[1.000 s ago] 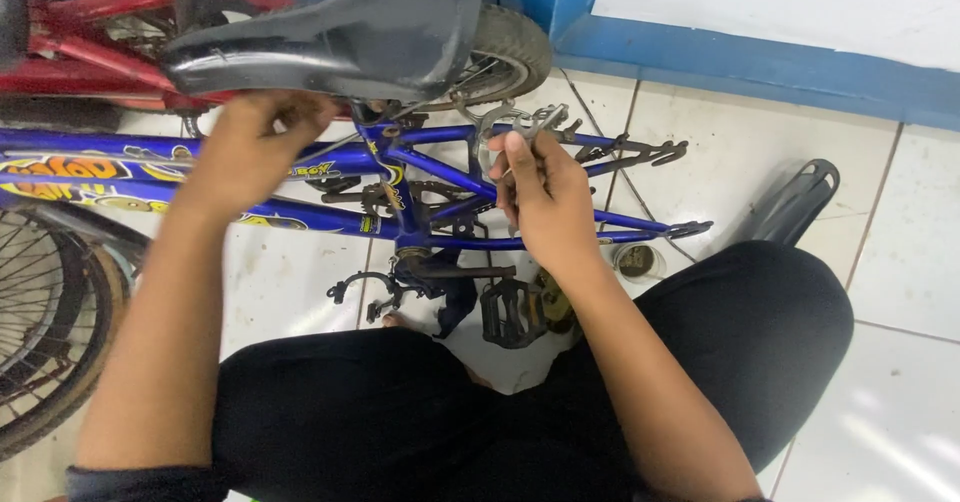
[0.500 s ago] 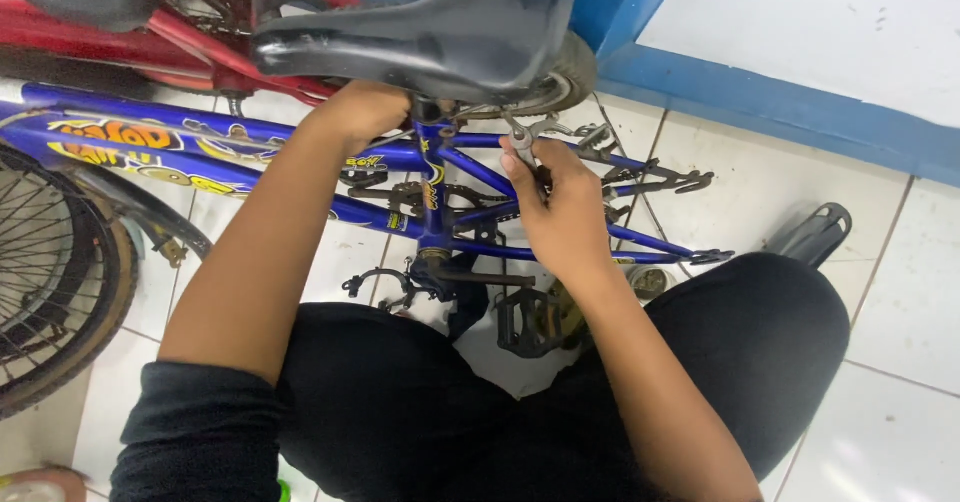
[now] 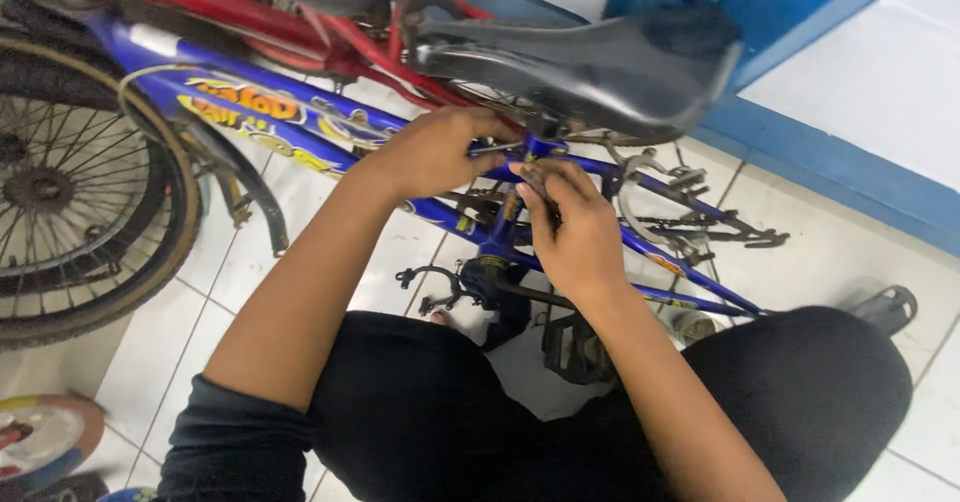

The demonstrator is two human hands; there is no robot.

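Blue bicycle frame [image 3: 330,137] lying across white floor tiles [image 3: 300,262], under black saddle [image 3: 590,57]. Left hand [image 3: 430,152] curling around frame tube just below saddle, fingers closed. Right hand [image 3: 575,227] pinching small dark part at seat post joint, just under saddle; part too hidden to identify. Spoked wheel [image 3: 80,192] well left of saddle. Pedal [image 3: 575,347] below saddle, near knees.

Blue bicycle frame [image 3: 330,147] under black saddle [image 3: 590,62].
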